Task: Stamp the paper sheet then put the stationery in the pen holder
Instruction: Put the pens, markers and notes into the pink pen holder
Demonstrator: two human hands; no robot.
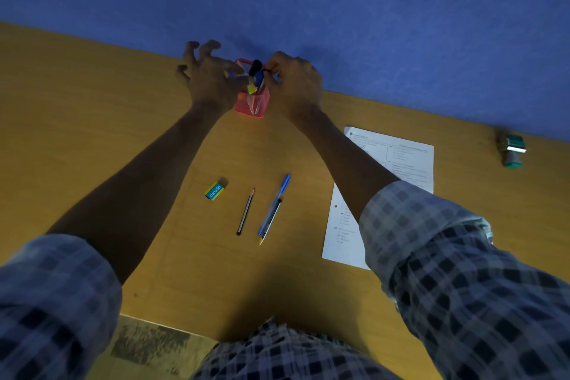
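A pink mesh pen holder (251, 103) stands at the table's far edge, against the blue wall. My left hand (206, 80) steadies its left side with thumb and forefinger, and the other fingers are spread and curled. My right hand (293, 83) pinches a dark-topped blue stationery item (258, 71) that sticks out of the holder's top. Nearer to me on the table lie a blue-and-yellow eraser (216, 190), a dark pencil (245, 212), and a blue pen (275, 202) with a thin pencil (270, 224) beside it. The printed paper sheet (407, 160) lies to the right, partly under my right forearm.
A green stamp (512, 149) sits on its side at the far right by the wall. The wooden table (92, 120) ends near my body, where my checked shirt and the floor show.
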